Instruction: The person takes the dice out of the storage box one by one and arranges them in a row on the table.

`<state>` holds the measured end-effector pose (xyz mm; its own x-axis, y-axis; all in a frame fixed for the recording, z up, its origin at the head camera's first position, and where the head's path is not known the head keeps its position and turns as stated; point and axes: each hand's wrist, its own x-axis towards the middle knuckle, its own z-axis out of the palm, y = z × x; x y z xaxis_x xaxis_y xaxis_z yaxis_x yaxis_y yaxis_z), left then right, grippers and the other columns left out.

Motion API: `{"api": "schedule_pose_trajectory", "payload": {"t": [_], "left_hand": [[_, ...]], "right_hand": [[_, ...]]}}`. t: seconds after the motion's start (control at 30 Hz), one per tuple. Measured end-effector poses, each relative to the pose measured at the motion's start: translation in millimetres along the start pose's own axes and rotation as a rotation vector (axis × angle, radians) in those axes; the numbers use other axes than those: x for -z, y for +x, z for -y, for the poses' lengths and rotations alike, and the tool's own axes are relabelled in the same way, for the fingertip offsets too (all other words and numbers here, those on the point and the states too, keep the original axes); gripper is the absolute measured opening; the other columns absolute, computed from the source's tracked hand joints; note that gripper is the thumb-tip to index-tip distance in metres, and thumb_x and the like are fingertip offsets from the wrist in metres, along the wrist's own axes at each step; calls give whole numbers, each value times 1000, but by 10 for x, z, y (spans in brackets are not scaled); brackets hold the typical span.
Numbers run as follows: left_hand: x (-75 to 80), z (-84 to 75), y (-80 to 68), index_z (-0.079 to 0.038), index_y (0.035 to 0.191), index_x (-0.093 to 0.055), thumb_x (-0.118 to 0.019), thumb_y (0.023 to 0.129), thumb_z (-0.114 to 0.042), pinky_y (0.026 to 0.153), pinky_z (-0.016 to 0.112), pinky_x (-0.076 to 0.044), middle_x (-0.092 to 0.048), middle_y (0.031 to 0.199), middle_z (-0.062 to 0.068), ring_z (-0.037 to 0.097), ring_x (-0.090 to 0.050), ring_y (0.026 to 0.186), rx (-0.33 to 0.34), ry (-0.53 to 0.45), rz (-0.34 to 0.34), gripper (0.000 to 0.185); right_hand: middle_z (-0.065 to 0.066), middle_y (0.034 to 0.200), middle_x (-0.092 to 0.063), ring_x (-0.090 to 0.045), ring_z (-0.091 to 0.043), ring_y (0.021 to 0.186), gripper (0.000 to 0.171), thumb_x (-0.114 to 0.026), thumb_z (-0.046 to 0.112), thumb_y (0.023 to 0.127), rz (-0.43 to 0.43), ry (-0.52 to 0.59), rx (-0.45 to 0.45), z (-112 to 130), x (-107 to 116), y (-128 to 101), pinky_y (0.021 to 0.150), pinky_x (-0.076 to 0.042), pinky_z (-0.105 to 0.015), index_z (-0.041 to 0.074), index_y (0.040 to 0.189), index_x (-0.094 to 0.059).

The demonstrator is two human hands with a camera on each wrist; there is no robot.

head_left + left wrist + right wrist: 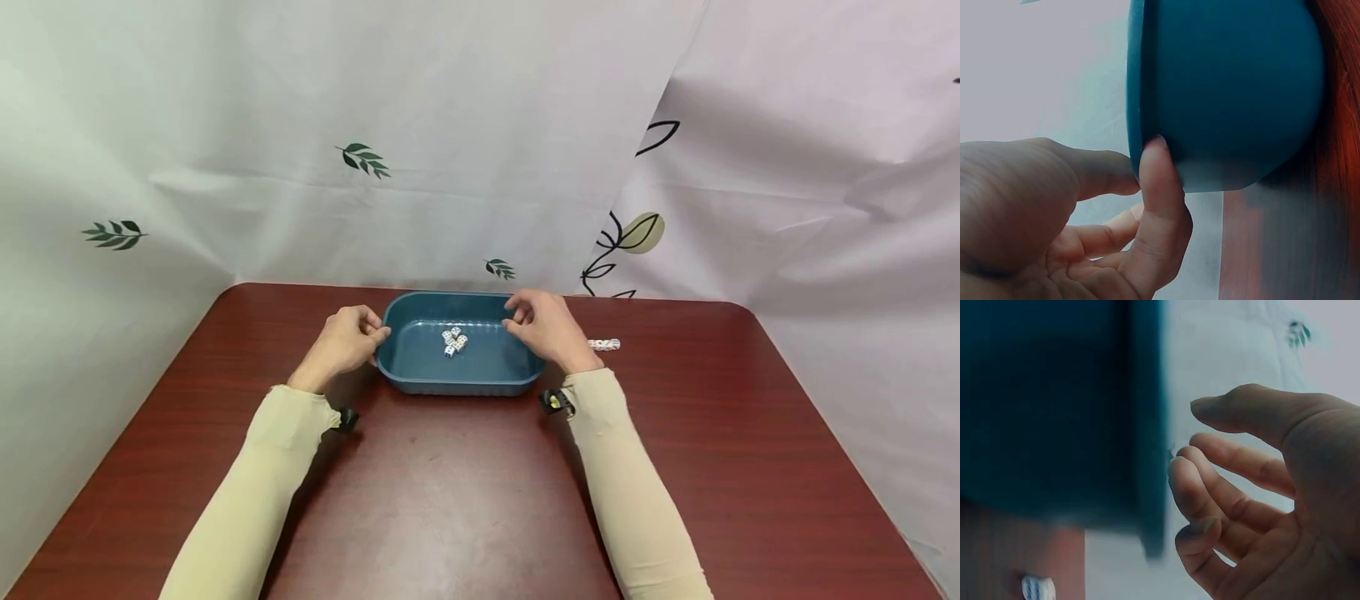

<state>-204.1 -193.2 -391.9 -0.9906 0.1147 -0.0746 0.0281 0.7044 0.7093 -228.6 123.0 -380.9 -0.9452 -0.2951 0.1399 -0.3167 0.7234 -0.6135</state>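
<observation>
A blue plastic tray (457, 387) with rounded corners sits toward the back of the table. Several white dice (450, 352) lie in a small cluster on its floor. At the tray's left end, my left hand (345, 342) pinches the rim between thumb and finger; the left wrist view shows a fingertip (1159, 169) against the outer wall. Over the right end hovers my right hand (553, 329), its fingers loosely bent and holding nothing. The right wrist view has its thumb (1235, 412) and fingers just above the rim, apart from it.
More white dice (604, 344) stand in a short row on the table, right of the tray and partly behind the right wrist. The reddish-brown table (435, 500) ends at a white leaf-printed sheet (450, 217) along the back and sides.
</observation>
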Motion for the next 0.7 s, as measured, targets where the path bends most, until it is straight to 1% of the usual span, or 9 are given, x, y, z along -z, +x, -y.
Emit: {"api": "schedule_pose_trajectory", "payload": {"t": [0.2,0.33,0.43,0.57,0.7], "left_hand": [[21,41,-30,4,103,-60,-62,101,-16,61,28,-56,-63,89,14,33,-71,67,-4,-10,-8,20],[23,30,-13,4,103,-59,-62,101,-15,60,28,-56,-63,88,14,33,-70,66,5,-7,-11,19],[21,34,-19,5,103,-59,-62,101,-14,59,28,-56,-62,88,14,32,-70,66,7,-10,-8,19],[12,36,-14,5,103,-59,-62,101,-13,59,28,-56,-63,87,14,32,-70,65,-6,-16,-10,19],[3,28,0,5,102,-60,-63,101,-14,59,28,-56,-62,86,14,32,-70,65,-6,-16,-10,19]], "right_hand": [[-8,91,-67,-63,-21,82,28,-74,16,93,19,-15,27,140,-212,43,77,-54,-37,3,118,-71],[-8,93,-67,-63,-21,83,32,-74,17,93,34,-14,33,185,-305,64,78,-54,-38,2,121,-69],[-8,95,-66,-62,-21,84,34,-74,18,94,55,-23,24,200,-380,77,79,-54,-38,4,125,-67],[-6,96,-64,-59,-20,81,39,-73,20,95,81,-49,17,194,-482,86,77,-53,-37,6,130,-64],[-6,96,-63,-57,-19,79,40,-74,22,95,102,-78,18,185,-580,102,75,-51,-36,7,131,-64]]}}
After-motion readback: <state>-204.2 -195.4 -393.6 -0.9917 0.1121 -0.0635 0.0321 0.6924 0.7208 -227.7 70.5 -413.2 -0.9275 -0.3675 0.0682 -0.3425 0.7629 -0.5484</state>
